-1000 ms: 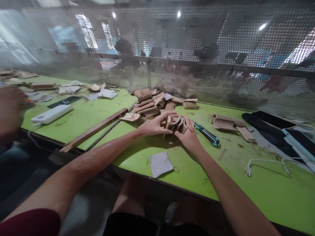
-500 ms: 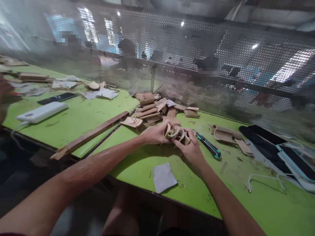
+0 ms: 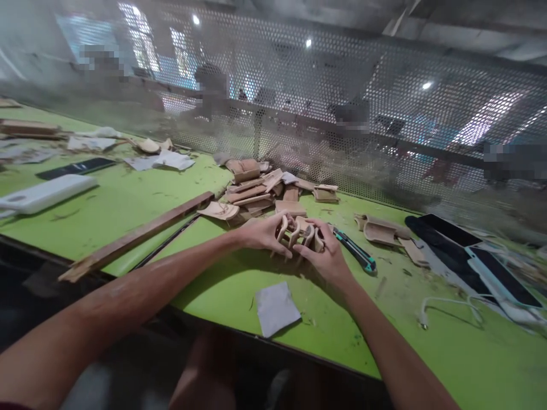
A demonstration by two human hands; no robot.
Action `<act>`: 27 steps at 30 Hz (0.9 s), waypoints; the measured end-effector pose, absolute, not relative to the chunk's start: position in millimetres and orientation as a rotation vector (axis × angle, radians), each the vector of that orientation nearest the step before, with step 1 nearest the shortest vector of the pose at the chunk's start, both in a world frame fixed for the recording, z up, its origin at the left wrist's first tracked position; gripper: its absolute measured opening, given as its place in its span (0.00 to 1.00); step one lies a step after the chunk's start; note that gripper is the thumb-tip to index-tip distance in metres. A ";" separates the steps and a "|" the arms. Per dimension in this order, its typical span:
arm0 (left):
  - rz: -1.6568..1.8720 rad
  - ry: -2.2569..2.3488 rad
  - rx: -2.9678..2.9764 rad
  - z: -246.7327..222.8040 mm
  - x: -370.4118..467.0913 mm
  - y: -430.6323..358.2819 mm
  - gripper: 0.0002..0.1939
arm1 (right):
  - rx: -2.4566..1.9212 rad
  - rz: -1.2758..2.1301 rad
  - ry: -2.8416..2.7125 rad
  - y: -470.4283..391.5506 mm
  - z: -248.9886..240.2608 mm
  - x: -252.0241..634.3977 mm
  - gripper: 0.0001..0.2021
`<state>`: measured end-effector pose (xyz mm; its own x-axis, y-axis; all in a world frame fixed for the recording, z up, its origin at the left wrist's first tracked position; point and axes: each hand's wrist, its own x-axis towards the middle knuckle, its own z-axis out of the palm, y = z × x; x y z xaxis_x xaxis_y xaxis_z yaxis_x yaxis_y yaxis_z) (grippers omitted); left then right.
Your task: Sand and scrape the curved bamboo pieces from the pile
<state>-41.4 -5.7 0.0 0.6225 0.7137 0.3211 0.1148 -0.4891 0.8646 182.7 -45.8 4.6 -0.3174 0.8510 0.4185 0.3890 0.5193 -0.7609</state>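
Observation:
Between my two hands are several curved bamboo pieces (image 3: 294,232), standing on edge side by side just above the green table. My left hand (image 3: 267,234) is closed around the left end of the row, thumb in front. From the right, my right hand (image 3: 325,250) grips the other end, its thumb pressed near the middle pieces. Right behind my hands lies a pile of bamboo pieces (image 3: 252,191). A box cutter (image 3: 354,250) with a black and teal handle rests to the right of my right hand. In front sits a grey square of paper, perhaps sandpaper (image 3: 277,308).
A long wooden strip (image 3: 141,233) lies at left, over the table edge. Further left are a white power bank (image 3: 51,193) and a dark phone (image 3: 77,167). More bamboo (image 3: 384,230), phones (image 3: 506,276) and a white cable (image 3: 448,302) lie right. A perforated metal screen (image 3: 299,114) stands behind.
The bamboo pieces between my hands have turned and spread a little, so gaps show between them. My view has shifted slightly right. The person's hand at far left is out of view.

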 end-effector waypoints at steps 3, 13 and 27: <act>0.867 0.603 1.960 -0.2 -43.8 -3.6 0.39 | -1.031 0.727 -1.937 -46.6 4.7 182.9 0.30; 0.887 0.674 1.900 7.5 -47.1 -8.7 0.34 | -1.009 0.754 -2.020 -43.9 12.4 193.5 0.35; 0.827 0.675 1.903 22.3 -53.2 -14.0 0.24 | -1.056 0.728 -2.003 -47.3 12.8 189.5 0.25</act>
<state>-53.2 -14.0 22.3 0.6234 0.7351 0.2664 0.1147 -0.4230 0.8988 189.5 -47.3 12.8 -0.3830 0.8557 0.3481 0.4321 0.4990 -0.7512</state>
